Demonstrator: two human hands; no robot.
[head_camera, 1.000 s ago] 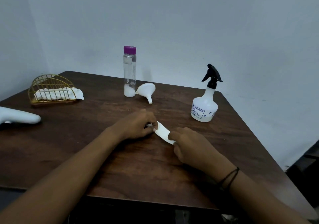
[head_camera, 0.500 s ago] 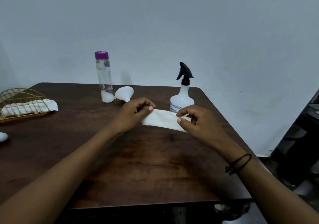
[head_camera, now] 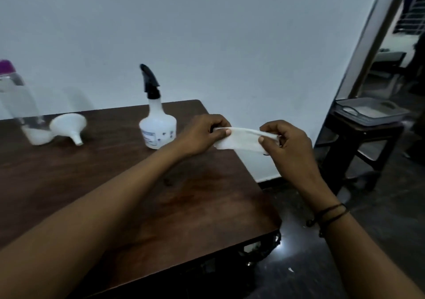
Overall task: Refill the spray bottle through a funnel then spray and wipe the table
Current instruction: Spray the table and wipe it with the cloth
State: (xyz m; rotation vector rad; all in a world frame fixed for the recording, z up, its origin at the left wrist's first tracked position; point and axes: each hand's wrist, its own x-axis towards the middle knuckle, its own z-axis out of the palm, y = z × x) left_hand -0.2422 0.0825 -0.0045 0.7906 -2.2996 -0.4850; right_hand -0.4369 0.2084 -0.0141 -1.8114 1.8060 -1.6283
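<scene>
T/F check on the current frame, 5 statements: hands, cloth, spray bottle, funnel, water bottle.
1. Both hands hold the white cloth between them. True: the left hand pinches one end, the right hand the other.
2. The funnel sits in the neck of the spray bottle. False: it lies on its side on the table, left of the spray bottle.
3. The spray bottle's black trigger head is on. True.
4. The clear bottle has a green cap. False: the cap is purple.
5. The cloth lies flat on the table. False: it is held up, off the tabletop, near the table's right edge.
</scene>
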